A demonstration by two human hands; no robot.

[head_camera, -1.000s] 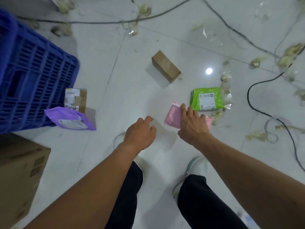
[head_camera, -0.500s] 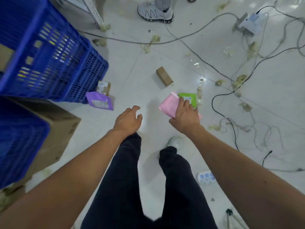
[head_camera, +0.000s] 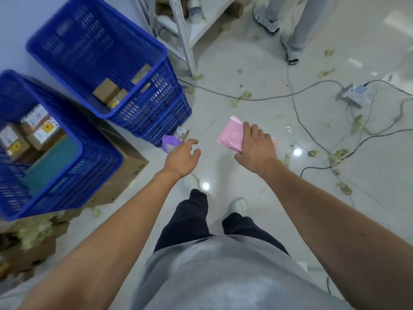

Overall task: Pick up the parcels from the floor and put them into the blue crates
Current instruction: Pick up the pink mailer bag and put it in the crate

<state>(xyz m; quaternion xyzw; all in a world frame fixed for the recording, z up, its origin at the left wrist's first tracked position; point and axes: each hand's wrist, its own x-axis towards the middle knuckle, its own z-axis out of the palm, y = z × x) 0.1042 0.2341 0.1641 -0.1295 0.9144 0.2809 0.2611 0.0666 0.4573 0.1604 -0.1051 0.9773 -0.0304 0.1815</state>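
Note:
My right hand (head_camera: 254, 148) grips a pink parcel (head_camera: 231, 134) and holds it above the floor at centre right. My left hand (head_camera: 182, 158) hangs beside it with spread fingers and nothing in it. Two blue crates stand on the left: the farther crate (head_camera: 143, 44) holds a few brown boxes, the nearer crate (head_camera: 101, 153) holds labelled boxes. A purple parcel (head_camera: 169, 143) and a small labelled box (head_camera: 182, 133) lie on the floor against the farther crate, partly hidden by my left hand.
A cardboard box (head_camera: 125, 173) sits under the nearer crate. A white metal shelf (head_camera: 183, 34) stands at the back. Another person's legs (head_camera: 290, 25) are at the top right. Cables (head_camera: 312, 135), a power strip (head_camera: 355, 95) and paper scraps litter the floor on the right.
I have stood up and the view has swung left, with the pink parcel lifted off the floor in my right hand. The crates' insides have come into view; the green parcel and brown box have left it.

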